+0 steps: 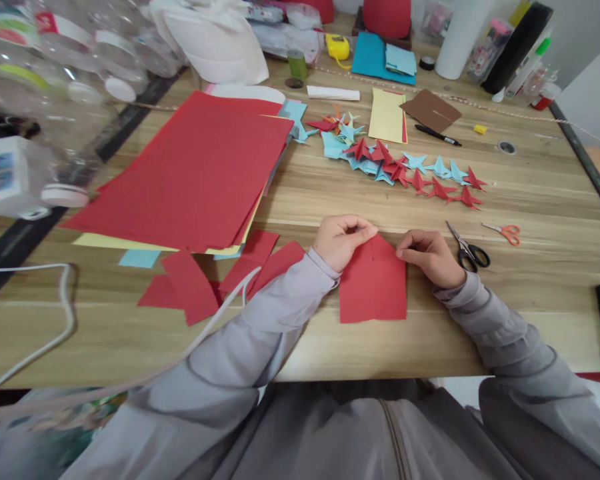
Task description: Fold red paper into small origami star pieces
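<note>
Head view on my feed gives me both hands above the near part of the bench (pixel 300 200). I see the left hand (pixel 341 243) with thumb and forefinger pinched together on the top point of a red sheet (pixel 373 293), its other fingers curled. On my right, the right hand (pixel 429 257) has thumb and fingertips brought together on the sheet's right edge, a little below that point, with its remaining fingers bent inward.

I have the sheet directly between the hands, near the bench's front edge. It reads to me as house-shaped: peaked above, straight-sided below, with a slightly wavy lower edge. A short dark line, slit or crease, I cannot tell which, runs below the peak. I also cannot tell whether all of it lies flat.

Just beyond the right hand I find black-handled scissors (pixel 463 249). Loose red pieces (pixel 193 287) lie left of the left forearm, and small folded paper shapes (pixel 440 190) sit farther back.
</note>
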Demonstrator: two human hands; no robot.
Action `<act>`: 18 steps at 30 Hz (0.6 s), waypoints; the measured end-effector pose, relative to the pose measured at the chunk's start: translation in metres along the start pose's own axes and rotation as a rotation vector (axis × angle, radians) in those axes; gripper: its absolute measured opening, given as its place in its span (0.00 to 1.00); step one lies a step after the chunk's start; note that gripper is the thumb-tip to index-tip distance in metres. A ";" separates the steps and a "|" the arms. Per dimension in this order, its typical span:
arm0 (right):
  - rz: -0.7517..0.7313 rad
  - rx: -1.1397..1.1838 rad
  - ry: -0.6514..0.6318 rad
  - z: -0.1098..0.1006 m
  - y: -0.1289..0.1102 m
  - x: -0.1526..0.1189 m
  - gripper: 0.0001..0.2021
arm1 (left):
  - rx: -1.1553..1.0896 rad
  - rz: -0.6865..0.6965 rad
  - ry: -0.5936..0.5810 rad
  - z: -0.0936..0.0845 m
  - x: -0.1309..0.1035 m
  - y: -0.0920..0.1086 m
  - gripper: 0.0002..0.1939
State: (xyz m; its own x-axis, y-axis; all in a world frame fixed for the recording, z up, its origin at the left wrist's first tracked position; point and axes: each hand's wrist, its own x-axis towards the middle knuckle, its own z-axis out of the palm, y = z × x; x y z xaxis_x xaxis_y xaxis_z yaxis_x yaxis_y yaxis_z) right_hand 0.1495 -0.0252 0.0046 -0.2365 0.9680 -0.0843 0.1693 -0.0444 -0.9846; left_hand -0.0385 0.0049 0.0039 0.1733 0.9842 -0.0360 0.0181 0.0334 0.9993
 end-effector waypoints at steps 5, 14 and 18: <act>0.012 0.021 0.049 -0.007 0.003 0.001 0.06 | -0.029 0.006 0.175 -0.013 0.008 0.001 0.13; 0.015 0.080 0.023 0.003 0.003 -0.001 0.14 | -0.039 -0.005 0.091 -0.002 -0.001 0.000 0.14; 0.026 0.037 0.031 0.003 0.004 -0.001 0.16 | -0.020 -0.019 0.049 0.000 -0.003 -0.002 0.18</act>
State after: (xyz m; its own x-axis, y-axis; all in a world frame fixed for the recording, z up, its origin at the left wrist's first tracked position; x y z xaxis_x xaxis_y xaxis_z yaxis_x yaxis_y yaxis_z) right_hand 0.1474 -0.0276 0.0004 -0.2029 0.9735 -0.1057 0.1390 -0.0782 -0.9872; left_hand -0.0387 0.0016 0.0021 0.1244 0.9907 -0.0552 0.0008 0.0556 0.9985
